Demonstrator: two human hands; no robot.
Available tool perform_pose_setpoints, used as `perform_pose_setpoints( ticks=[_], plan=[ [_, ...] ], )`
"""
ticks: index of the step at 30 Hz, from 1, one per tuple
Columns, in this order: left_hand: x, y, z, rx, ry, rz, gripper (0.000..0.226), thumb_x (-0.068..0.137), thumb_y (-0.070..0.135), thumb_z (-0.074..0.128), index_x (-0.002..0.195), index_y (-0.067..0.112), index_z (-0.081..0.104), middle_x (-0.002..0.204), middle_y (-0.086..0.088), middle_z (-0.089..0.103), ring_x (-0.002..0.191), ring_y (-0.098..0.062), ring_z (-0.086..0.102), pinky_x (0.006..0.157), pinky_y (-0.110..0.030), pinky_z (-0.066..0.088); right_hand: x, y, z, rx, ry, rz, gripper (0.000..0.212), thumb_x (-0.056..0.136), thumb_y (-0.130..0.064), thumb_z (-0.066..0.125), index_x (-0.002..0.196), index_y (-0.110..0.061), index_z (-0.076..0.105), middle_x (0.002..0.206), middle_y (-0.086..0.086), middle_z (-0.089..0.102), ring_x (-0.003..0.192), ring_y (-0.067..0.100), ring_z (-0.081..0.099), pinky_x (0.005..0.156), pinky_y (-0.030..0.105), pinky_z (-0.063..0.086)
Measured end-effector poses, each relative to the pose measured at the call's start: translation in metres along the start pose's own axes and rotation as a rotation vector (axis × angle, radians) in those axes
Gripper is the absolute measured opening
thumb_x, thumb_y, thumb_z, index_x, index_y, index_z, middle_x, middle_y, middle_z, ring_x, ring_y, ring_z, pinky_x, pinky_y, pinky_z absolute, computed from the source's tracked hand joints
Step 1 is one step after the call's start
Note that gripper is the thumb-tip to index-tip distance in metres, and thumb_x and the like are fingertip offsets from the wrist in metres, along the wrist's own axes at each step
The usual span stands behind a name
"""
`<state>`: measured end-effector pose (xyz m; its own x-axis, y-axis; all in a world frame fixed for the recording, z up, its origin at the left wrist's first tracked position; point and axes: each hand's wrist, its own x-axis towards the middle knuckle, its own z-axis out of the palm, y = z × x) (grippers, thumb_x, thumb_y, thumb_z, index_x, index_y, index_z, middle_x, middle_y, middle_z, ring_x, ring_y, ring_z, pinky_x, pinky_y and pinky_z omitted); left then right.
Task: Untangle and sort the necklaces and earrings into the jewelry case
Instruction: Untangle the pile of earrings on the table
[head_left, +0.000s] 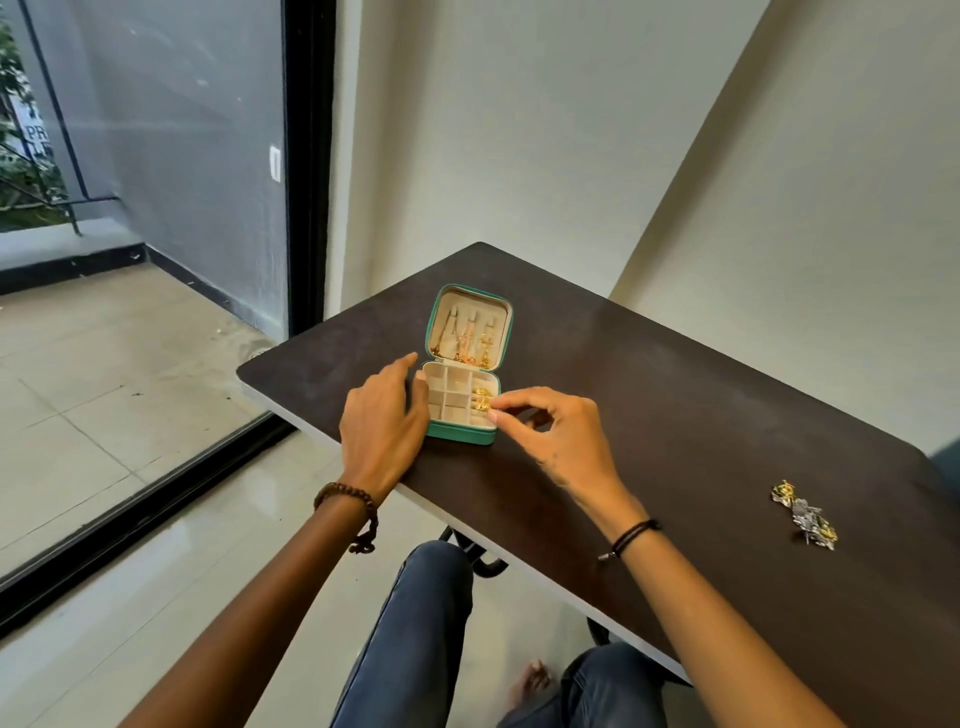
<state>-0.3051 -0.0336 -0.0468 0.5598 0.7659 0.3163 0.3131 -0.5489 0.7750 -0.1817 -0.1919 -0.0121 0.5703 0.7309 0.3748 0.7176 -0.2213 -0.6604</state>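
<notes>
Green leatherette covers the jewelry case (460, 435), which sits open near the far left corner of the dark table (675, 389), its lid (508, 332) propped upright. Three gold necklaces (467, 340) already hang inside the lid. The left hand (382, 421) lies against the case's left side with fingers relaxed and nearly straight, steadying it and gripping nothing. The right hand (558, 434) has thumb and forefinger closed in a fine pinch on a small gold piece, apparently an earring (492, 414), right at the case's right rim, just beside a compartment that holds other gold earrings (482, 397).

The step in hand looks like dropping this earring into that right-hand compartment. To do it well, the pinch should open only once the piece is over the compartment and inside its dividers, low enough not to bounce into the neighbouring one. The left hand's bracing matters, since the light case could slide.

A mixed pile of gold and silver jewelry (802, 514) remains on the table, well apart to the right. Nothing lies between it and the case, but its pieces look tangled together, so the task seems only partly done.
</notes>
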Motion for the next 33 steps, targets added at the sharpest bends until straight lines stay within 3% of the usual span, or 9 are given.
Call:
perform_pose_setpoints(
  ticks=[6, 17, 25, 33],
  plan=[
    [0.001, -0.003, 0.004, 0.028, 0.004, 0.02, 0.037, 0.105, 0.039, 0.038, 0.136, 0.028, 0.055, 0.107, 0.006, 0.069, 0.097, -0.015, 0.066, 0.087, -0.042, 0.056, 0.005, 0.006, 0.0, -0.029, -0.027, -0.015, 0.019, 0.088, -0.024, 0.08, 0.107, -0.022, 0.079, 0.108, -0.006, 0.075, 0.088, 0.009, 0.065, 0.066, 0.02, 0.055],
    [0.0, -0.002, 0.002, 0.066, 0.008, 0.021, 0.037, 0.104, 0.039, 0.041, 0.136, 0.026, 0.056, 0.111, 0.005, 0.069, 0.102, -0.016, 0.064, 0.092, -0.039, 0.053, 0.013, 0.006, 0.006, -0.031, -0.028, -0.063, 0.015, 0.087, -0.021, 0.08, 0.103, -0.019, 0.08, 0.105, -0.005, 0.076, 0.086, 0.009, 0.069, 0.067, 0.023, 0.058],
    [0.001, -0.004, 0.0, 0.075, 0.014, 0.016, 0.038, 0.104, 0.038, 0.042, 0.137, 0.026, 0.055, 0.114, 0.005, 0.069, 0.106, -0.016, 0.063, 0.094, -0.036, 0.048, 0.017, 0.003, 0.013, 0.051, 0.006, -0.03, 0.011, 0.085, -0.018, 0.082, 0.096, -0.017, 0.081, 0.101, -0.007, 0.077, 0.095, 0.003, 0.071, 0.074, 0.025, 0.061],
    [0.002, -0.004, 0.0, 0.082, 0.018, 0.011, 0.038, 0.104, 0.039, 0.041, 0.136, 0.026, 0.056, 0.115, 0.005, 0.069, 0.107, -0.017, 0.063, 0.094, -0.031, 0.044, 0.024, 0.009, 0.021, -0.124, 0.04, -0.226, 0.008, 0.087, -0.014, 0.08, 0.094, -0.013, 0.078, 0.1, -0.002, 0.076, 0.091, 0.009, 0.07, 0.073, 0.03, 0.061]
  ],
)
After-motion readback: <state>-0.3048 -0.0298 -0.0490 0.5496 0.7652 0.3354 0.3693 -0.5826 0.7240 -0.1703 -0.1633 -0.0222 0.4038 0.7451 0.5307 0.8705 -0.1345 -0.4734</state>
